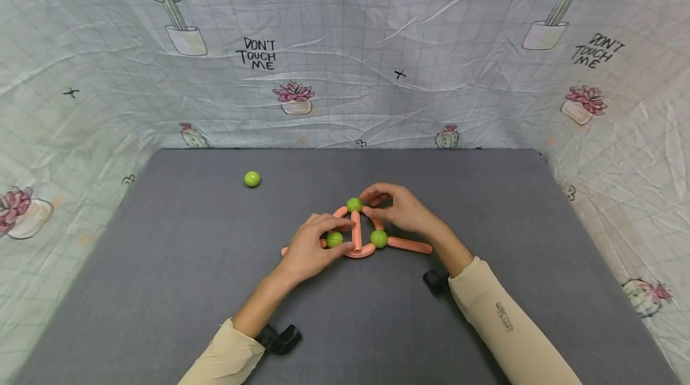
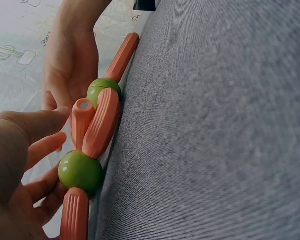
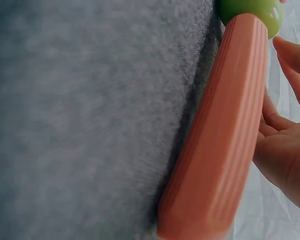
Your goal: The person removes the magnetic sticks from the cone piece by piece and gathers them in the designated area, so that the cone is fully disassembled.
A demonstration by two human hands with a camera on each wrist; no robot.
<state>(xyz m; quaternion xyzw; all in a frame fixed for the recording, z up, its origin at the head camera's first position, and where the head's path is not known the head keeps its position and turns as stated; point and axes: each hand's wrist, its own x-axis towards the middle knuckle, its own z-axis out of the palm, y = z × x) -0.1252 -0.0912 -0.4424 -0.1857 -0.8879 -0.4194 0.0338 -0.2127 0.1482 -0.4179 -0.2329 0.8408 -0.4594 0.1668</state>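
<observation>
A joined figure of green balls and orange ribbed rods lies on the dark cloth. My left hand (image 1: 311, 246) reaches over the left green ball (image 1: 334, 239); its thumb and forefinger tips are right at the straight middle rod (image 1: 356, 232). That rod's near end, with a hole, stands over the lower curved rod (image 2: 102, 124). With thumb and forefinger, my right hand (image 1: 399, 208) pinches the upper right curved rod (image 1: 378, 224), close to the top green ball (image 1: 354, 205). A straight rod (image 1: 409, 245) extends from the right green ball (image 1: 379, 239). The left side rod is partly hidden.
One loose green ball (image 1: 252, 179) lies at the back left of the grey tabletop (image 1: 178, 277). A white cloth (image 1: 345, 73) printed with cacti hangs behind and along both sides. Black wrist cameras (image 1: 280, 340) sit beneath both forearms.
</observation>
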